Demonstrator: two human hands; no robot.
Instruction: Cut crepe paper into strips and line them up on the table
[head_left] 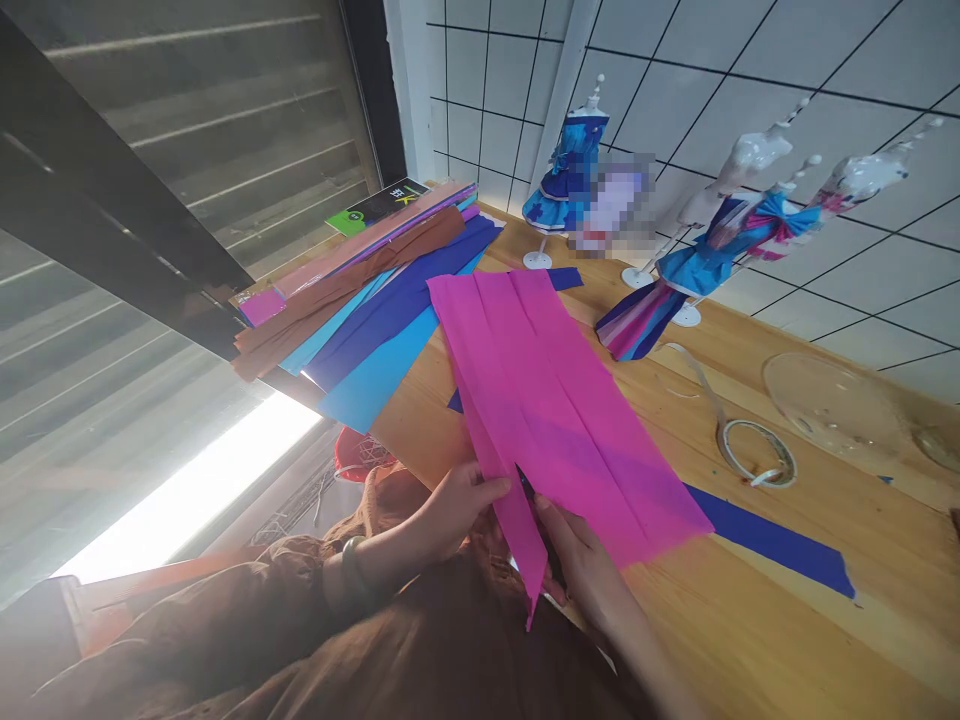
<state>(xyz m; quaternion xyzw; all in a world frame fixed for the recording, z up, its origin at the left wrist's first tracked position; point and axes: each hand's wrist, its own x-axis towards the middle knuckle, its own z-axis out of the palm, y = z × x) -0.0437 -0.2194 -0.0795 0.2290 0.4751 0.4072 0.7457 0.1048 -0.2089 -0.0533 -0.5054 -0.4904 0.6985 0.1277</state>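
Observation:
A large sheet of pink crepe paper [555, 400] lies slantwise over the wooden table, its near edge hanging toward my lap. My left hand [469, 505] pinches a narrow strip along that edge between thumb and fingers. Close beside it, my right hand [574, 550] is closed round dark-handled scissors [524, 486], mostly hidden by the paper and my fingers. The blades sit in a slit between the strip and the main sheet. Beyond the slit, the cut end of the strip dangles to a point. A dark blue paper strip [776, 540] passes beneath the pink sheet.
Folded blue paper [409, 290], light blue paper [386, 375] and brown paper [352, 290] are piled at the left. Small dress forms, one in a blue dress [574, 165], stand by the tiled wall. A tape roll [757, 455] lies right on the table [847, 650]. A red basket [356, 455] sits below.

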